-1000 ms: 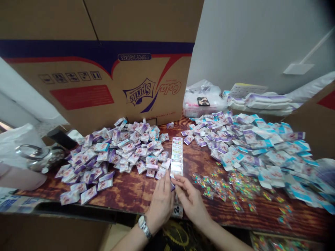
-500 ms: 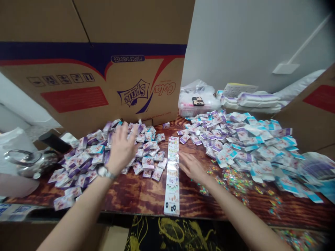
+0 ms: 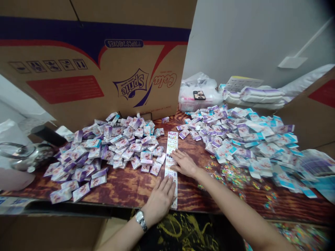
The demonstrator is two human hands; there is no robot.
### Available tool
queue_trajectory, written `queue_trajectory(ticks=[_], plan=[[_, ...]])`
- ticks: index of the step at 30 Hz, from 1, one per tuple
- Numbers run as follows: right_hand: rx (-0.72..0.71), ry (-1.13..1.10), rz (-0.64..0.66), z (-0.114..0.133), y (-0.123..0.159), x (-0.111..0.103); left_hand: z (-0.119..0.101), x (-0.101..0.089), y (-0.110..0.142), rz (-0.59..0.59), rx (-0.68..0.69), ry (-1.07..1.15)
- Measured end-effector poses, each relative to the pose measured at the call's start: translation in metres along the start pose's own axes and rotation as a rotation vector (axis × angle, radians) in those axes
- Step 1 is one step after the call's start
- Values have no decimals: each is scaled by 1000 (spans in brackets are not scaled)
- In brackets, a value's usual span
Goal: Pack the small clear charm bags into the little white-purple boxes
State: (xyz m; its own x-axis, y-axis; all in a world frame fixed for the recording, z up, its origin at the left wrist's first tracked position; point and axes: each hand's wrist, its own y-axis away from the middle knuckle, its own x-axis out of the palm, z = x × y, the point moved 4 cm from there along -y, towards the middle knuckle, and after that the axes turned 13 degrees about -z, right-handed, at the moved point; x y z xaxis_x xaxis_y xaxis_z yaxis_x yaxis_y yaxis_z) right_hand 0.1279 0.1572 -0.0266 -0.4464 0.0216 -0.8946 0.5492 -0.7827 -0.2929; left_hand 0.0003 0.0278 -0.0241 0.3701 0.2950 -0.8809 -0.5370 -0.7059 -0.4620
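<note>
A long white strip of colourful stickers (image 3: 171,146) lies lengthwise on the dark wooden table (image 3: 131,188). My left hand (image 3: 160,198), with a wristwatch, lies flat with fingers out on the strip's near end. My right hand (image 3: 184,163) rests open with its fingertips on the strip's middle. A pile of small purple-and-white boxes (image 3: 104,150) lies left of the strip. A bigger heap of flat purple and blue cartons (image 3: 243,139) lies to its right. Small clear bags of coloured bits (image 3: 230,174) are scattered near my right forearm.
A big cardboard carton printed "Cola Sprite" (image 3: 104,69) stands upside down behind the left pile. A metal pot with a lid (image 3: 26,157) sits at the far left. A plastic bag with a phone on it (image 3: 199,94) and stacked packs (image 3: 256,96) lie at the back.
My left hand came back from the left pile to the strip's near end. My right hand shifted left onto the strip's middle. The view tilted slightly down.
</note>
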Motion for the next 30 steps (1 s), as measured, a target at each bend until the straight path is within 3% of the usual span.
queue_trajectory(ticks=[5, 8, 10, 12, 14, 17, 20, 23, 26, 30], plan=[[-5, 0, -79, 6, -2, -5, -2, -2, -2, 10, -64, 78], [1, -4, -161, 13, -1, -15, -2, -12, -5, 18, -201, 284], [14, -6, -225, 21, 3, -32, 2, -22, -8, 26, -431, 542], [5, -27, -321, 36, 11, -57, 7, -29, -10, 68, -800, 916], [-95, -97, -459, 61, 24, -86, 9, -33, -13, 104, -1171, 1362], [-348, -190, -332, 107, 47, -111, 14, -39, -25, -4, -1451, 1863], [-445, -280, -141, 136, 63, -118, 21, -38, -29, -130, -1565, 1910], [-259, -328, -244, 129, 58, -122, 20, -38, -26, -127, -1469, 1766], [-23, -302, -391, 103, 41, -120, 14, -45, -25, -74, -1199, 1678], [93, -283, -433, 84, 23, -107, 11, -57, -27, 28, -890, 1444]])
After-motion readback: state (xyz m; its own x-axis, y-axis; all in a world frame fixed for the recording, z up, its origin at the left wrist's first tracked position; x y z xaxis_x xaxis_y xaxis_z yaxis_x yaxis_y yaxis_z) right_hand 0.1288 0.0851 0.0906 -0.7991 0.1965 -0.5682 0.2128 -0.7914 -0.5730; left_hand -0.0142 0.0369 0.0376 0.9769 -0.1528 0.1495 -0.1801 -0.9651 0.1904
